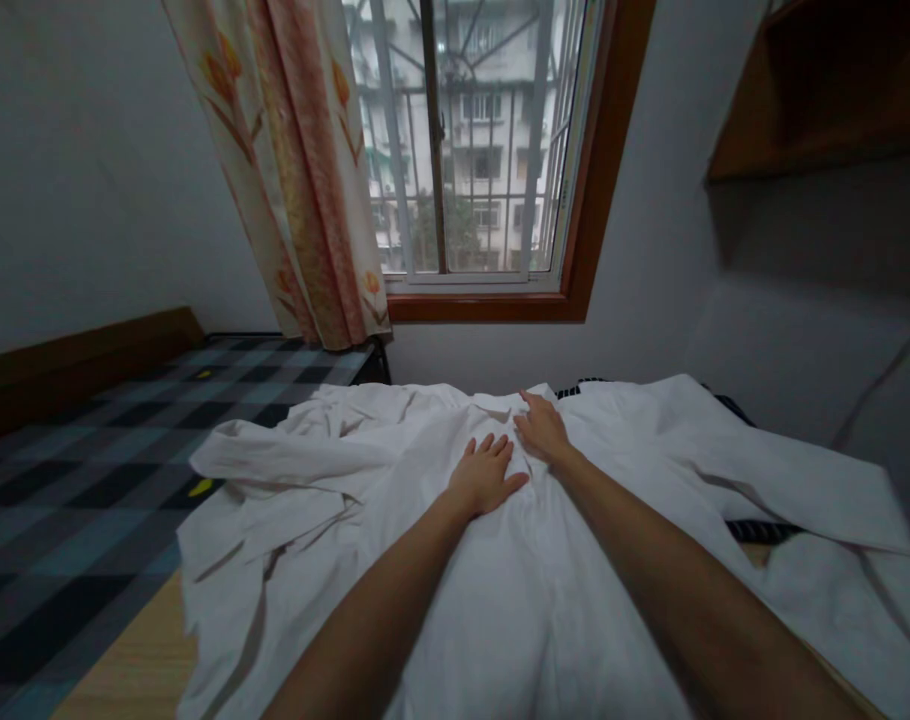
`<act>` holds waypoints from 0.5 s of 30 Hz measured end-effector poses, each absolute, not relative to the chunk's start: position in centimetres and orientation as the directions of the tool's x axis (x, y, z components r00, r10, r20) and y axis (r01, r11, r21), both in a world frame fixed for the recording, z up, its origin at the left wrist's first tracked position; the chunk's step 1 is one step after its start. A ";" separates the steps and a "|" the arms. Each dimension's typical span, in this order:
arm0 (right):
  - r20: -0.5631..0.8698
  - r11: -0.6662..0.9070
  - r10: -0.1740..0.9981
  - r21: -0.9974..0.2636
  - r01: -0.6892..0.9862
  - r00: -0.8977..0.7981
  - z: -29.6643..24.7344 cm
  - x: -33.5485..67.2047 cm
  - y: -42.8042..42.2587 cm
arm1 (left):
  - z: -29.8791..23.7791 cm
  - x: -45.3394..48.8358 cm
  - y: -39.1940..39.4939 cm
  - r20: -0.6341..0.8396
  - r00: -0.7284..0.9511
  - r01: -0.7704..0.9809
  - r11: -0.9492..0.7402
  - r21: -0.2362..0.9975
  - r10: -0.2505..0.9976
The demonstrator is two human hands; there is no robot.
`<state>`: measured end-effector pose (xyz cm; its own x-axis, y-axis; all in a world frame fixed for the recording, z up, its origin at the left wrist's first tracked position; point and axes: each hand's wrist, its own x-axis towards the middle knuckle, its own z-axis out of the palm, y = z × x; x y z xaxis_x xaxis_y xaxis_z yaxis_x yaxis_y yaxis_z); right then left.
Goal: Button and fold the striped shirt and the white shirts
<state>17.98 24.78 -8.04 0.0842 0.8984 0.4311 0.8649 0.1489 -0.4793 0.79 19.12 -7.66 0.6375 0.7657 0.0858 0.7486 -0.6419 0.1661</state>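
A white long-sleeved garment [470,620], which looks like a coat or shirt, lies spread out with its sleeves to both sides. Flat on its middle rests my left hand [486,477], fingers spread and nothing held. Just beyond and to the right, my right hand [543,428] touches the fabric near the collar area, its index finger stretched forward and apart from the fingers below. The right sleeve [792,475] reaches toward the wall, and the left sleeve [297,455] lies bunched in folds. Creases run down the front below my hands.
Under the garment is a light wooden tabletop [136,655], with some black striped cloth [762,531] showing at the right. A bed with a checked sheet [72,500] stands at left. Ahead are a floral curtain [305,170] and a barred window [477,150]; a wooden shelf [822,140] hangs upper right.
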 end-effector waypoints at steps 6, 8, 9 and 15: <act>0.247 -0.004 0.952 -0.576 0.818 0.179 -8.8 16.7 28.3 | -7.5 0.4 18.6 0.216 0.667 0.700 -0.699 0.147 0.713; 0.236 -0.025 0.951 -0.588 0.809 0.200 -9.2 16.3 28.5 | -7.4 0.3 18.4 0.243 0.670 0.684 -0.711 0.163 0.701; 0.243 -0.023 0.948 -0.592 0.805 0.206 -9.3 16.2 28.4 | -7.3 0.3 18.3 0.260 0.673 0.671 -0.719 0.181 0.693; 0.421 0.163 0.900 -0.569 0.806 0.114 -8.9 16.4 26.1 | -5.8 1.2 18.8 0.321 0.389 0.725 -0.502 0.472 0.864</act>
<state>16.40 26.08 -8.94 0.1143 0.9000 0.4205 0.8063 0.1632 -0.5685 1.15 18.81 -5.81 0.3887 0.8637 0.3207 0.7249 -0.5016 0.4722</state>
